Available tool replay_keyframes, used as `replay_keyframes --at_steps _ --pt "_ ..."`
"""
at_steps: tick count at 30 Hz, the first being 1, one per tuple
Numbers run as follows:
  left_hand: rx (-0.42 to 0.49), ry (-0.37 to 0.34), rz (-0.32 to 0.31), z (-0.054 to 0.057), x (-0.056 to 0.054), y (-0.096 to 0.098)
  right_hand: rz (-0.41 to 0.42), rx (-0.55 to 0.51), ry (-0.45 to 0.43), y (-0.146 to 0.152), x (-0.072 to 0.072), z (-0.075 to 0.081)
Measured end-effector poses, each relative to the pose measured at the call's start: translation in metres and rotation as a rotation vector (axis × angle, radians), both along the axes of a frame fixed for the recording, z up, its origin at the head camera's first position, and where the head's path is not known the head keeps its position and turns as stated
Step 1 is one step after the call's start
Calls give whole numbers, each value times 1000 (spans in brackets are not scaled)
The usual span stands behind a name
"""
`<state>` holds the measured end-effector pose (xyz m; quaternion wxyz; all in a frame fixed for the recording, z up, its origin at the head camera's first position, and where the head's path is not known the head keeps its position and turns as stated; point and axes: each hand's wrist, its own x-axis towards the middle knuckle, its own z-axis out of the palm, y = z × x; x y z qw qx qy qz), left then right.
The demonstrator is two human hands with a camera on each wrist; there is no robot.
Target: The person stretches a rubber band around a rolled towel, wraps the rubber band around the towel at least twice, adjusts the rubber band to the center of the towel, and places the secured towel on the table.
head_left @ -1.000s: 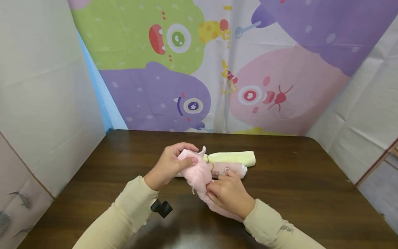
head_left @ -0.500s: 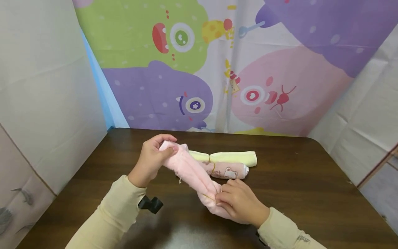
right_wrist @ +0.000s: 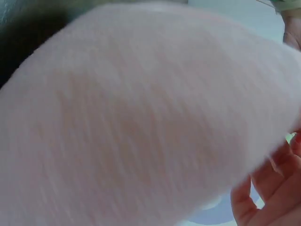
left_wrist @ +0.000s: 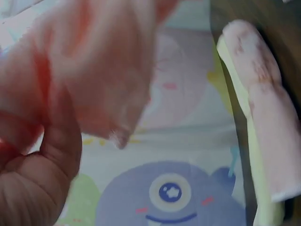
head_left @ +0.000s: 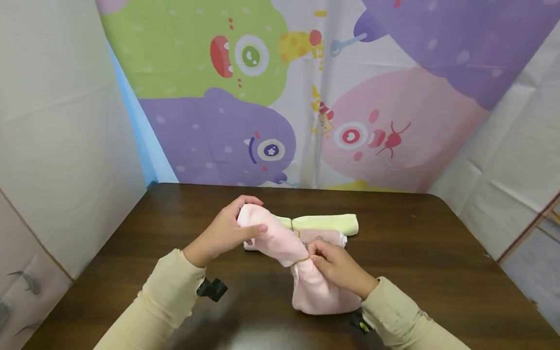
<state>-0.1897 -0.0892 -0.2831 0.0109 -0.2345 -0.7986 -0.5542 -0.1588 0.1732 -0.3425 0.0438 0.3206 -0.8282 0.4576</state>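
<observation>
A rolled pink towel (head_left: 269, 236) slants between both hands above the dark table, cinched near its middle by a thin yellow-brown rubber band (head_left: 302, 261). My left hand (head_left: 220, 233) grips the upper left end, thumb across the front. At the band, my right hand (head_left: 341, 265) pinches with thumb and fingertips, and the towel's lower end flares out beneath it. Blurred pink cloth (left_wrist: 103, 70) hangs over the thumb in the left wrist view. In the right wrist view the towel (right_wrist: 141, 108) fills most of the frame, with fingers (right_wrist: 277, 197) behind its lower right edge.
Behind the hands lie two banded rolls side by side on the table (head_left: 415, 262): a pale yellow towel (head_left: 330, 224) and a dusty pink printed towel (head_left: 328, 237). A cartoon-printed curtain (head_left: 306, 97) hangs beyond the table's back edge, with white sheets at both sides.
The pink towel was bunched, then stretched out between the hands. Now the band shows around its middle and the lower end spreads wider, while the right hand has moved slightly up and left.
</observation>
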Motion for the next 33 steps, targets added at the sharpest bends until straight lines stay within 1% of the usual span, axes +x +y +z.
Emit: replay_keyframes --at_steps 1,3,4,6,7,9,10,11,12,14,16,17,19,21,23,25,26,28,30,32,33 --pt "-53 58 -10 -1 0 -1 6 -20 -67 1 -1 1" --pt "-112 160 -43 -4 0 -2 13 -67 -204 2 -4 3" --pt "-114 196 -76 -6 0 -3 15 -93 -267 3 -6 4" --pt "-93 237 -154 -11 0 -3 18 -137 -365 4 -8 4" --pt "-74 252 -198 -14 0 -2 23 -152 -401 3 -9 4" --pt "-44 290 -261 -22 0 0 25 -172 -449 3 -10 4" --pt "-40 333 -266 -26 0 2 24 -175 -461 2 -10 4" --pt "-45 394 -249 -30 0 4 23 -177 -469 1 -10 4" --pt "-49 474 -223 -33 -1 6 24 -174 -472 1 -10 4" --pt "-16 589 -151 -36 -5 11 20 -159 -464 0 -10 4" --pt "36 704 -83 -37 -9 16 23 -149 -461 -1 -9 5" --pt "68 745 -63 -36 -11 18 25 -147 -459 -2 -9 5" --pt "138 783 -46 -35 -14 20 25 -163 -451 -2 -8 5" --pt "168 830 -22 -32 -16 20 22 -214 -432 -2 -7 5" --pt "174 853 4 -29 -16 20 26 -274 -351 -1 -5 3" --pt "164 880 38 -27 -16 20 35 -291 -197 1 -3 1" --pt "155 895 53 -26 -16 20 42 -275 -96 1 -1 0" --pt "142 922 76 -22 -16 20 40 -196 133 1 0 -2" --pt "136 940 87 -19 -15 20 22 -87 352 -1 1 -3" --pt "138 943 86 -17 -15 20 14 -1 510 -4 1 -4" --pt "142 938 81 -16 -15 20 6 34 570 -5 1 -4"
